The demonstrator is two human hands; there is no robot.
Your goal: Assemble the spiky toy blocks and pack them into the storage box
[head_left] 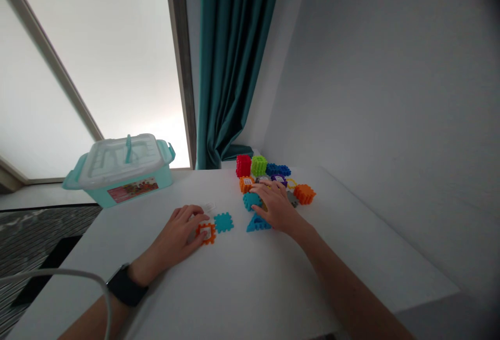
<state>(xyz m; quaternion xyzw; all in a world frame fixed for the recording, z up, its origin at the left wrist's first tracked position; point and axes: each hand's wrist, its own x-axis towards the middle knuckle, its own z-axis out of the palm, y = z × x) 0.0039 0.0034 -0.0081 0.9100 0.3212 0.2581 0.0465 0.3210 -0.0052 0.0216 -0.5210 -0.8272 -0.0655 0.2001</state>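
Note:
My left hand (180,234) rests palm down on the white table (242,288), fingertips on an orange square frame piece (207,233). A flat teal toothed tile (224,222) lies just right of it. My right hand (275,205) reaches into a heap of interlocking plastic pieces, fingers curled over a teal block (250,200); what they grip is hidden. A teal triangle piece (257,223) lies under that hand's heel. Behind are a red cube (243,165), a green cube (258,165), blue and purple pieces (278,171) and an orange gear piece (304,193).
A mint plastic storage box with a clear lid and handle (122,169) stands at the table's back left. A teal curtain (230,64) hangs behind, beside a bright window. A white wall runs along the right. A white cable (58,275) crosses my left forearm, which wears a black watch (125,285).

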